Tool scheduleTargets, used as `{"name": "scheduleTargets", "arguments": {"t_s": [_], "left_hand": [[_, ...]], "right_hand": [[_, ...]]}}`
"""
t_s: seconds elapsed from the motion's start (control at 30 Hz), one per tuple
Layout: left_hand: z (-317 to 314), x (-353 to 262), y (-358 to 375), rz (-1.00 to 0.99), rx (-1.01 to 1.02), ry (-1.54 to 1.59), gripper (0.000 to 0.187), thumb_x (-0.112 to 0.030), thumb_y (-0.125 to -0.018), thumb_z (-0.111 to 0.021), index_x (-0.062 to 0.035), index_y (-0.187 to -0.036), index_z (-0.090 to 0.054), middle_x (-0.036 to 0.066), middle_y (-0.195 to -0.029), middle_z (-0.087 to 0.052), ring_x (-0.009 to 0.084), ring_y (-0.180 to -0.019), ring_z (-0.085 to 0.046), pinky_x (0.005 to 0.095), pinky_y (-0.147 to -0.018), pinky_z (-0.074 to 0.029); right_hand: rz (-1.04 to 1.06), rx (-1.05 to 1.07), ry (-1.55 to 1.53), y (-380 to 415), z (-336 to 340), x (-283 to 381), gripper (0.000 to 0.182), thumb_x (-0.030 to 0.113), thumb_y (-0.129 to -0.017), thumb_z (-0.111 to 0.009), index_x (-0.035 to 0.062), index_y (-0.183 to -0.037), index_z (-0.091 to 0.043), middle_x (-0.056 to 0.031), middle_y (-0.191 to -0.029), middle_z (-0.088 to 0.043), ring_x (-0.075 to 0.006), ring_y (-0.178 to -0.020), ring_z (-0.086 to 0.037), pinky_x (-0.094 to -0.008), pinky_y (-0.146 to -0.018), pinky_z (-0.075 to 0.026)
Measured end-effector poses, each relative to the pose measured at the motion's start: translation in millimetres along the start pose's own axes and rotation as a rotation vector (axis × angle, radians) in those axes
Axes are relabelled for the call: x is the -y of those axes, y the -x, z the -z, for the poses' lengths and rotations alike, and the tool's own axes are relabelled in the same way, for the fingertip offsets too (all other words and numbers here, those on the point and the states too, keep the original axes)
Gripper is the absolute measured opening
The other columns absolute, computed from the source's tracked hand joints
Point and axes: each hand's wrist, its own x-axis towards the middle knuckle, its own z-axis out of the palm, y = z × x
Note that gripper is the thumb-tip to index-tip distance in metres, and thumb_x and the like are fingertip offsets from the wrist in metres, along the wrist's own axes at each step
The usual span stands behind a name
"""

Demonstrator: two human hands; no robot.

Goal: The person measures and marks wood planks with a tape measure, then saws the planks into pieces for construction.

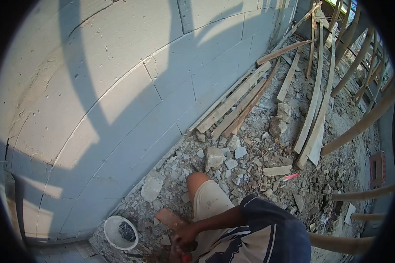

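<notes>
My right hand (185,234) is closed low in the view, its arm reaching in from a dark sleeve; what its fingers hold is hidden. Just beyond it, a flat reddish-brown block (167,217), perhaps wood or brick, lies close against the fingers. Below, partly cut off by the dark image edge, my left hand (175,253) appears closed beside a small red object (186,257) whose kind I cannot make out. To the left of both hands a white bucket (107,233) stands on the rubble, with thin dark metal pieces like nails inside.
A grey block wall (140,118) runs along the left. Broken stones (214,158) and rubble cover the ground. Long wooden planks (235,98) lie by the wall, and more boards (314,105) lie to the right. Bent-looking poles (360,127) stand along the right side.
</notes>
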Motion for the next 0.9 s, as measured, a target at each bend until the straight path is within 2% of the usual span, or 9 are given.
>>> {"name": "scheduleTargets", "arguments": {"t_s": [0.13,0.23,0.3,0.33,0.4,0.53,0.63,0.67,0.9], "left_hand": [[21.4,5.6,34.7,0.034,-0.034,-0.075,0.043,-0.025,-0.087,-0.067,0.0011,-0.12,-0.058,0.013,-0.109,-0.066,0.0222,-0.091,-0.066,0.0421,-0.079,-0.053],[43.5,5.3,59.9,0.055,-0.068,-0.099,0.043,-0.026,-0.087,-0.067,0.0009,-0.119,-0.058,0.013,-0.107,-0.066,0.022,-0.09,-0.066,0.0414,-0.078,-0.053],[59.4,5.8,74.9,0.052,-0.095,-0.114,0.042,-0.026,-0.088,-0.067,0.0007,-0.119,-0.058,0.013,-0.106,-0.066,0.0218,-0.089,-0.066,0.0409,-0.077,-0.053],[67.6,7.1,82.2,0.049,-0.105,-0.115,0.042,-0.026,-0.088,-0.067,0.0006,-0.119,-0.059,0.013,-0.106,-0.066,0.0217,-0.088,-0.066,0.0407,-0.076,-0.053],[85.6,11.9,97.8,0.043,-0.124,-0.116,0.041,-0.027,-0.088,-0.067,0.0005,-0.118,-0.059,0.013,-0.105,-0.066,0.0216,-0.088,-0.065,0.0402,-0.075,-0.053],[117.5,17.5,121.2,0.029,-0.149,-0.122,0.04,-0.027,-0.089,-0.067,0.0002,-0.117,-0.06,0.013,-0.103,-0.066,0.0213,-0.086,-0.065,0.0393,-0.073,-0.052],[140.3,22.3,136.9,0.014,-0.163,-0.12,0.04,-0.028,-0.089,-0.068,-0.0001,-0.116,-0.06,0.012,-0.101,-0.066,0.021,-0.084,-0.065,0.0386,-0.071,-0.052],[146.9,24.5,141.3,0.01,-0.169,-0.114,0.039,-0.028,-0.089,-0.068,-0.0001,-0.116,-0.061,0.012,-0.101,-0.066,0.0209,-0.084,-0.065,0.0384,-0.07,-0.052],[182.6,36.5,179.9,0.0,-0.226,-0.1,0.038,-0.029,-0.09,-0.068,-0.0007,-0.114,-0.062,0.012,-0.097,-0.066,0.0204,-0.081,-0.064,0.0367,-0.066,-0.051]], "right_hand": [[0.015,0.199,0.09,2.8,-2.6,13.1,0.033,0.031,-0.089,-0.07,0.0002,-0.099,-0.063,-0.017,-0.091,-0.066,-0.0278,-0.091,-0.065,-0.0393,-0.081,-0.049],[-0.069,-0.054,-0.047,0.5,31.1,8.7,0.027,0.02,-0.081,-0.078,0.0036,-0.099,-0.067,-0.0092,-0.086,-0.064,-0.0206,-0.086,-0.065,-0.0359,-0.074,-0.049],[-0.161,-0.249,-0.325,13.3,93.2,53.9,0.023,0.007,-0.083,-0.07,0.0004,-0.105,-0.065,-0.0068,-0.088,-0.067,-0.0171,-0.078,-0.065,-0.0314,-0.068,-0.05],[-0.1,-0.415,-0.466,7.4,119.5,24.2,0.022,0.005,-0.084,-0.066,0.0002,-0.106,-0.065,-0.0059,-0.089,-0.068,-0.0156,-0.073,-0.065,-0.0302,-0.067,-0.053],[-0.172,-0.847,-0.54,17.8,175.4,62.2,0.023,0.006,-0.085,-0.065,0.0003,-0.107,-0.065,-0.0053,-0.083,-0.065,-0.0126,-0.068,-0.064,-0.0275,-0.062,-0.054],[0.168,-1.484,-0.806,24.8,251.3,86.6,0.022,0.007,-0.088,-0.062,0.0011,-0.109,-0.065,-0.0048,-0.088,-0.063,-0.0145,-0.076,-0.063,-0.0314,-0.071,-0.056],[0.123,-1.552,-0.754,4.9,250.7,102.2,0.019,0.007,-0.09,-0.061,0.0015,-0.107,-0.065,-0.0054,-0.092,-0.062,-0.0158,-0.081,-0.062,-0.0332,-0.075,-0.056],[0.079,-1.485,-0.754,-7.5,244.8,104.8,0.026,0.009,-0.094,-0.061,0.0014,-0.119,-0.063,-0.0045,-0.098,-0.062,-0.0174,-0.091,-0.063,-0.036,-0.087,-0.055],[-0.057,-1.069,-0.697,-142.9,153.1,130.8,0.017,0.024,-0.099,-0.061,0.0075,-0.096,-0.064,-0.0002,-0.082,-0.06,-0.0104,-0.069,-0.057,-0.0267,-0.063,-0.052]]}}
